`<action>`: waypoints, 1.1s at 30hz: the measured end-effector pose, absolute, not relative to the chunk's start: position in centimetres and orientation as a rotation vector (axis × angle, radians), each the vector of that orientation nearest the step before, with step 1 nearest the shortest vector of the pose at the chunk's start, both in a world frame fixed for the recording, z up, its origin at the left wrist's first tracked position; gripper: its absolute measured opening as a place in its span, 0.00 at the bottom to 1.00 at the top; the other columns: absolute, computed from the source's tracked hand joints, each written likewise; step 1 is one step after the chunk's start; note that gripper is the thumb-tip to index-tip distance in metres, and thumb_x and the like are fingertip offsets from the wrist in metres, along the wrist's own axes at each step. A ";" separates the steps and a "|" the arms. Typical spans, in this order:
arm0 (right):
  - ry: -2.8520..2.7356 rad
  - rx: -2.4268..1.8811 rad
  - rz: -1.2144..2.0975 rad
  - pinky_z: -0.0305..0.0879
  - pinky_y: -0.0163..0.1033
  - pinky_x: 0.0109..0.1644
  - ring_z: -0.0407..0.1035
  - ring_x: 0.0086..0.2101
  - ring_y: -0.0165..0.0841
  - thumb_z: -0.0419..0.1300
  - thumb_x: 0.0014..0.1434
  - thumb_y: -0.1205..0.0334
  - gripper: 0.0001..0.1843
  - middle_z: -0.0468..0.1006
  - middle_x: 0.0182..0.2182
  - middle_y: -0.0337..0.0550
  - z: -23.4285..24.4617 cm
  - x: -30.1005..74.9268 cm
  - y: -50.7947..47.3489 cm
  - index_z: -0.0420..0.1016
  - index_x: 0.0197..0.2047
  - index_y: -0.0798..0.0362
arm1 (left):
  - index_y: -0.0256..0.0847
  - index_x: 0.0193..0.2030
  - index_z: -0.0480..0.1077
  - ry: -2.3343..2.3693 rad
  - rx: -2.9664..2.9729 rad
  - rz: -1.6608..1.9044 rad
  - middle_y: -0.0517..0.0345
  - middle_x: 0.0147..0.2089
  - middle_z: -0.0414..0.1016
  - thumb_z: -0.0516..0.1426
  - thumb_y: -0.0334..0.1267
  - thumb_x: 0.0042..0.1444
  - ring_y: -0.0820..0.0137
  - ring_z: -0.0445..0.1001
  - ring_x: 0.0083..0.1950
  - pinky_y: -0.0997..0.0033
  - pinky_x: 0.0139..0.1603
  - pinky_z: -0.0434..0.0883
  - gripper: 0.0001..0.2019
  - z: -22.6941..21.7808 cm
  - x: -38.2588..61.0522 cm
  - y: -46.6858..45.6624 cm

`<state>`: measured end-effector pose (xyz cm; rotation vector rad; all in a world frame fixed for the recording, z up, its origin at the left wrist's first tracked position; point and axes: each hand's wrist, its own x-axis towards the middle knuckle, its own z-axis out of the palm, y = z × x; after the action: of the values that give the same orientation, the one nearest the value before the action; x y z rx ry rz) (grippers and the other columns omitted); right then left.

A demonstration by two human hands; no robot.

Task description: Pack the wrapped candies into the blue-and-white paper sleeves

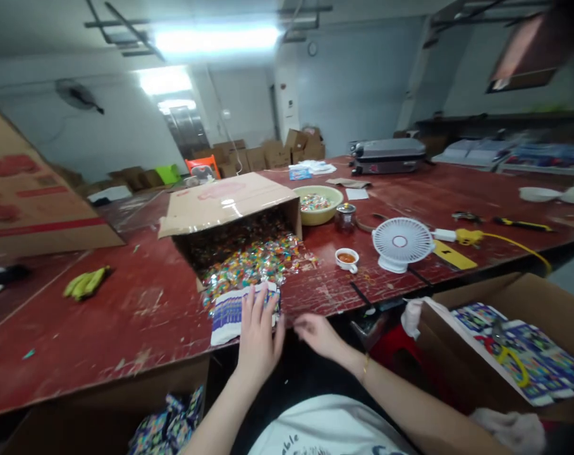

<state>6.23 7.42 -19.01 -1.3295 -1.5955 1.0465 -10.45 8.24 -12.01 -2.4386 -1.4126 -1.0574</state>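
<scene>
My left hand (258,328) lies with its fingers stretched out over a fanned row of purple-and-white packets (226,316) at the table's front edge. Just right of it, my right hand (321,335) hovers by the edge with thumb and fingers drawn together; anything between them is too small or blurred to make out. Behind the packets, many small colourful wrapped pieces (249,268) spill onto the table from a cardboard box (230,199) lying on its side.
A white cup (347,259) of orange-brown contents, a glass jar (346,217), a yellow bowl (318,212) and a white fan (401,243) stand on the red table (140,328). Bananas (86,284) lie left. An open carton (495,373) at right holds printed packets and yellow-handled scissors (513,365).
</scene>
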 end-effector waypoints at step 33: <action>-1.386 -0.971 1.547 0.63 0.34 0.30 0.68 0.26 0.30 0.68 0.49 0.57 0.10 0.77 0.26 0.41 -9.2 8.4 5.6 0.78 0.32 0.55 | 0.38 0.25 0.65 -2.212 -3.100 -1.411 0.59 0.25 0.66 0.52 0.47 0.58 0.73 0.64 0.25 0.74 0.27 0.60 0.16 -11.4 -9.4 2.0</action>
<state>8.41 5.63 -9.22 -0.9715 -1.3856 1.5468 -9.39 2.02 -11.37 -3.1004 -2.2115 -1.4106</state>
